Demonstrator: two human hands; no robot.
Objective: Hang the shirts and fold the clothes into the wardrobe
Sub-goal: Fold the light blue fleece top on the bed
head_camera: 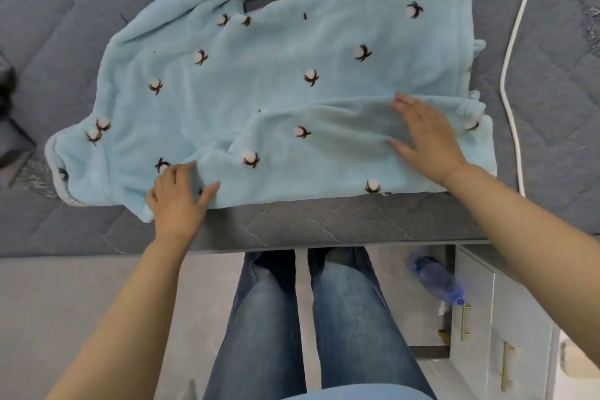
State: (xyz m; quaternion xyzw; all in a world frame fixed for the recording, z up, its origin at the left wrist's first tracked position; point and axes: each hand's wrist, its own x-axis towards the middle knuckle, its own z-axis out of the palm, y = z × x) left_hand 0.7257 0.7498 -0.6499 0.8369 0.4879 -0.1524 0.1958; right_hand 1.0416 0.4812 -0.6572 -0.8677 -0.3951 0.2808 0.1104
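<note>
Here both hands (177, 201) (425, 136) press the fleece garment (276, 75) flat on the bed (308, 224).

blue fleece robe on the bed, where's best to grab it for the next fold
Probably the near hem of the blue fleece robe, along the bed edge, coming from the person's side. It lies flat and spread there, and the left hand and right hand already rest on it, so pinching both ends lifts the edge evenly.
</note>
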